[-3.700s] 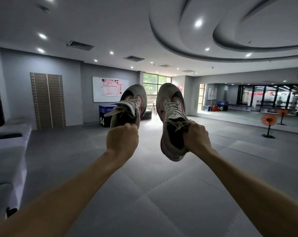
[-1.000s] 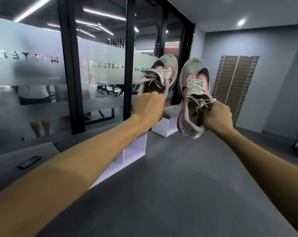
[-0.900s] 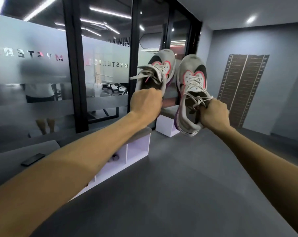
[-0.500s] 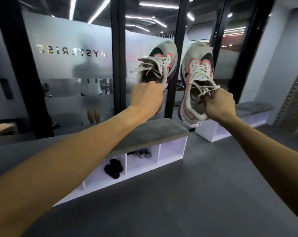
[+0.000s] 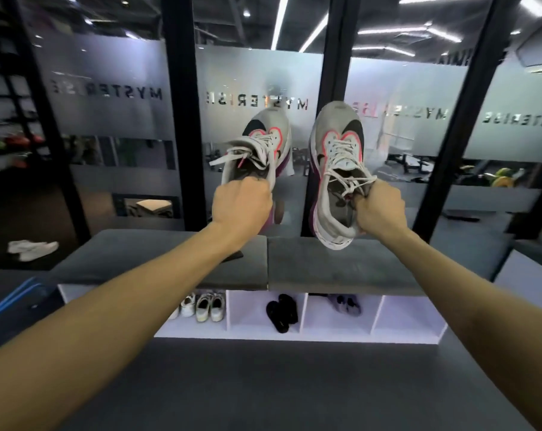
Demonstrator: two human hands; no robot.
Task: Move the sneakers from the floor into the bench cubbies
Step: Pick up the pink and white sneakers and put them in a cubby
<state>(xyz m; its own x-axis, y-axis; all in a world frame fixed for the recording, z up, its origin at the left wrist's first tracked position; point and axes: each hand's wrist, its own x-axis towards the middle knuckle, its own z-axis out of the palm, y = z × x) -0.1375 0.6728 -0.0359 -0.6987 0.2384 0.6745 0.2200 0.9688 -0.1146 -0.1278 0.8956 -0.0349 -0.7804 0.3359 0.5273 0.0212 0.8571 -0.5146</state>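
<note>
Two grey-white sneakers with pink trim hang in the air in front of me, toes up. My left hand (image 5: 241, 206) grips the heel of the left sneaker (image 5: 260, 150). My right hand (image 5: 380, 209) grips the heel collar of the right sneaker (image 5: 336, 169). Below them stands the bench (image 5: 325, 265) with a grey cushioned top and white cubbies underneath. The rightmost cubby (image 5: 406, 318) holds nothing that I can see.
Other cubbies hold white shoes (image 5: 206, 307), black shoes (image 5: 282, 312) and grey shoes (image 5: 345, 304). A dark flat object (image 5: 234, 256) lies on the bench top. A frosted glass wall with black posts rises behind the bench. A blue object (image 5: 11, 309) sits at the left.
My view has swung left from the open gym floor until the bench faces me head-on. Both hands have kept hold of the sneakers throughout.
</note>
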